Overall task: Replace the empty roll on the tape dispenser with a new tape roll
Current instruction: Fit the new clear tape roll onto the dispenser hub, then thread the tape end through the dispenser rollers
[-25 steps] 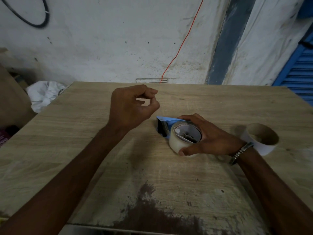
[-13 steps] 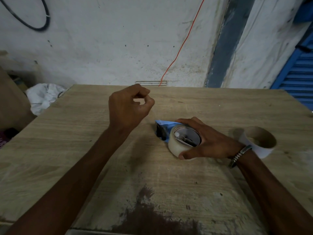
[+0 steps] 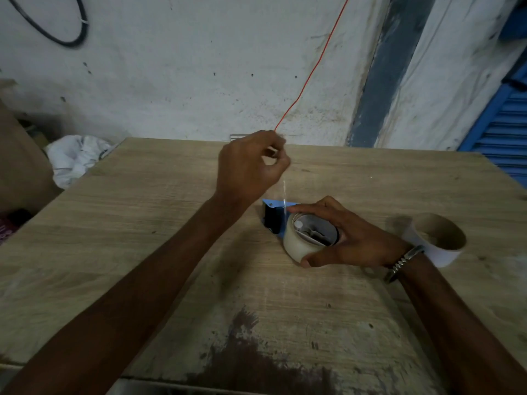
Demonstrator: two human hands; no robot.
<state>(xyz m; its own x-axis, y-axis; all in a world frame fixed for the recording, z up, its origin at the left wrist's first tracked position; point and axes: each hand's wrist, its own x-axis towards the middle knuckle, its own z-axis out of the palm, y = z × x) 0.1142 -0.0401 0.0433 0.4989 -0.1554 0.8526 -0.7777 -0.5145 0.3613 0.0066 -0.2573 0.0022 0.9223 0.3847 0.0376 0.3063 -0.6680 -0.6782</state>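
Left hand (image 3: pixel 248 163): thumb and forefinger pinched together at the tips, other fingers curled in, raised above the far middle of the table (image 3: pixel 142 223). Pinching what looks like the free end of clear tape (image 3: pixel 284 192), a thin glinting strip running down from the pinch to the dispenser; too faint to be sure of its width.

Right hand (image 3: pixel 346 238): fingers spread and wrapped over the new tape roll (image 3: pixel 299 243), forefinger stretched forward along the top edge toward the blue plate, thumb pressed against the near side of the roll low down. Metal bracelet (image 3: pixel 403 262) on the wrist.

New tape roll seated on the tape dispenser (image 3: pixel 275 215), pale and translucent, with the white hub showing in its centre. Dispenser lying on its side on the table, right of middle, blue plate and black front end pointing toward the left hand.

Empty roll (image 3: pixel 439 238), a bare brown cardboard core with a pale outer face, lying on the table just to the right of the right wrist, apart from the dispenser.

Farther out: a dark stain (image 3: pixel 256 360) on the near edge of the table, a white bag (image 3: pixel 75 158) off the far left corner, an orange wire (image 3: pixel 310 69) running down the stained white wall (image 3: pixel 185 67), a black cable (image 3: pixel 57 29) looped at upper left, a blue shutter (image 3: pixel 507 124) at right.
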